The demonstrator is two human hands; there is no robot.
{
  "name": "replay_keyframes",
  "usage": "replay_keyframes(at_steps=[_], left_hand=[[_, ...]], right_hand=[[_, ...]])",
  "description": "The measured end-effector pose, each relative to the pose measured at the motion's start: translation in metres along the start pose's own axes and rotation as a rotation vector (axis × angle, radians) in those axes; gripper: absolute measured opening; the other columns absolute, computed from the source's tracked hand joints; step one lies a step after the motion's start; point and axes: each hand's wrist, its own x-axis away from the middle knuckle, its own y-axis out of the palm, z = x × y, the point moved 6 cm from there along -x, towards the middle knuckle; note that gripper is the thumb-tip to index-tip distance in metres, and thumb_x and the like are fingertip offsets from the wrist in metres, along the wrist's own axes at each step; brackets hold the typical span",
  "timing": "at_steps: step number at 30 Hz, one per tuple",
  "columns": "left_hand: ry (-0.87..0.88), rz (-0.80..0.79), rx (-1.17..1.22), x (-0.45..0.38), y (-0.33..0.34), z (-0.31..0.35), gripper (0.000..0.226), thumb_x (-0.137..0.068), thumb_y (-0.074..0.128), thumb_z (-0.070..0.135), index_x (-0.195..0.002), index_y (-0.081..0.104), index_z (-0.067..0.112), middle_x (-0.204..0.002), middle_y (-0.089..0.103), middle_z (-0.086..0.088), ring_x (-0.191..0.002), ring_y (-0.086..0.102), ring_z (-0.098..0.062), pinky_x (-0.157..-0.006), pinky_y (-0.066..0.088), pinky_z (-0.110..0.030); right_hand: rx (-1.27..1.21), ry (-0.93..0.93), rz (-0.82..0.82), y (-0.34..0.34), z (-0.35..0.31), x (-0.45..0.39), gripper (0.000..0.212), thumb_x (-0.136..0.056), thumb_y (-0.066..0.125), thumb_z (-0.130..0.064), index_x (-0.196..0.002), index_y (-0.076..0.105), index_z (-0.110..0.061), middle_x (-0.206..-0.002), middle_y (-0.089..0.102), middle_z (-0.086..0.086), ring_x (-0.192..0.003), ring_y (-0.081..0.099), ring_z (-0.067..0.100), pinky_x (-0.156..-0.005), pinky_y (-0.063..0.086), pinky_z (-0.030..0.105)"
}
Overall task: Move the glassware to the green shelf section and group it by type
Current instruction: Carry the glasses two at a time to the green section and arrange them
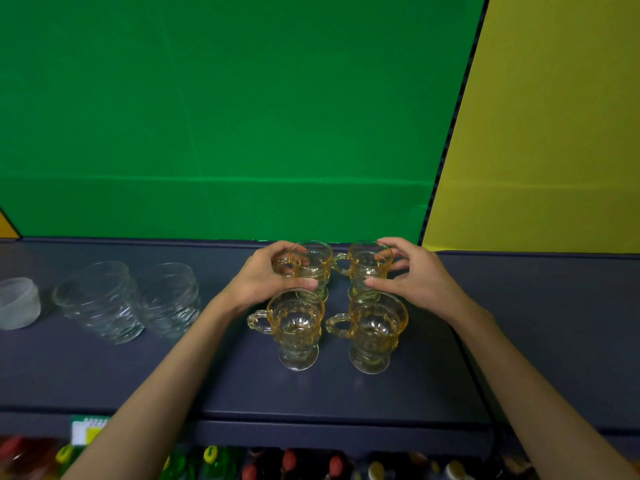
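A: What does each hand have?

B: The left hand (268,277) wraps its grip around the back-left amber mug (311,266), thumb in front, fingers curled over the rim. The right hand (412,275) closes the same way on the back-right amber mug (369,268).

A: And nearer than the grips?

B: Two more amber footed mugs stand just in front, the front-left mug (296,329) and the front-right mug (375,332), handles pointing left. All four rest on the dark shelf (225,368), before the green back panel (225,116).

A: Anything left of the left grip?

B: Two clear glass bowls (100,301) side by side, then a frosted cup (17,303) farther out.

A: Any writing?

B: A small label (86,429) on the shelf edge below, too blurred to read.
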Motion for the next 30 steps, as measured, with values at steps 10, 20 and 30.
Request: replay_keyframes(at_steps=[10,20,30], left_hand=[[0.019,0.041,0.021,0.017,0.000,-0.007,0.060,-0.064,0.094,0.030,-0.118,0.070,0.020,-0.100,0.080,0.008,-0.092,0.076,-0.008,-0.087,0.058,-0.023],[0.038,0.015,0.116,0.031,-0.002,-0.009,0.065,-0.064,0.091,0.031,-0.124,0.069,0.019,-0.110,0.079,0.000,-0.099,0.076,-0.014,-0.088,0.060,-0.025],[0.020,0.018,0.112,0.030,-0.004,-0.010,0.068,-0.059,0.093,0.035,-0.121,0.070,0.021,-0.109,0.079,0.000,-0.100,0.077,-0.018,-0.096,0.060,-0.039]], right_hand=[[0.011,0.003,-0.005,0.001,-0.009,0.015,0.083,-0.063,0.092,-0.041,-0.137,0.054,-0.031,-0.112,0.066,-0.019,-0.095,0.069,0.003,-0.090,0.060,0.041],[0.002,0.012,-0.019,0.002,-0.016,0.027,0.084,-0.065,0.091,-0.040,-0.139,0.053,-0.029,-0.115,0.067,-0.015,-0.095,0.070,0.005,-0.089,0.060,0.042],[0.001,0.036,-0.027,0.002,-0.020,0.032,0.088,-0.062,0.090,-0.048,-0.139,0.052,-0.032,-0.118,0.066,-0.015,-0.095,0.070,0.005,-0.088,0.060,0.044]])
